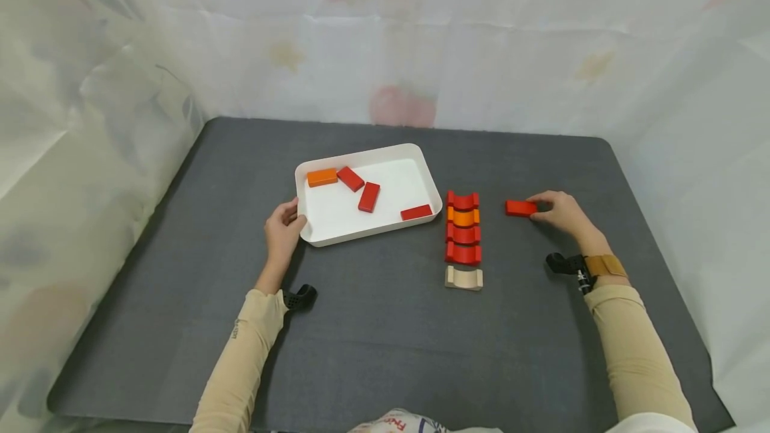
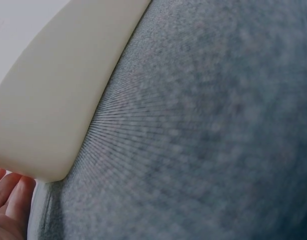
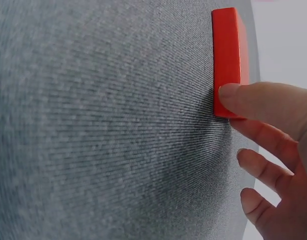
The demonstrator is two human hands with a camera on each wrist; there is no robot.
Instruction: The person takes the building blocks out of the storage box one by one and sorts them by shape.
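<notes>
A white tray (image 1: 315, 236) lies left of centre on the grey mat and holds an orange flat block (image 1: 322, 177) and three red flat blocks (image 1: 369, 196). My left hand (image 1: 287, 220) grips the tray's near left corner; in the left wrist view its fingers (image 2: 11, 197) sit under the tray's corner (image 2: 53, 115). My right hand (image 1: 537, 208) pinches the right end of a red flat block (image 1: 520, 208) that lies on the mat. In the right wrist view one fingertip (image 3: 231, 94) presses on that red block (image 3: 227, 50), and the other fingers curl below it without touching.
Between the tray and the red block runs a column of arched blocks (image 1: 463, 236): red, orange, two red, then a plain wooden one (image 1: 464, 278) nearest me. The dark grey mat (image 1: 373, 339) is walled by pale plastic sheeting at the back and sides.
</notes>
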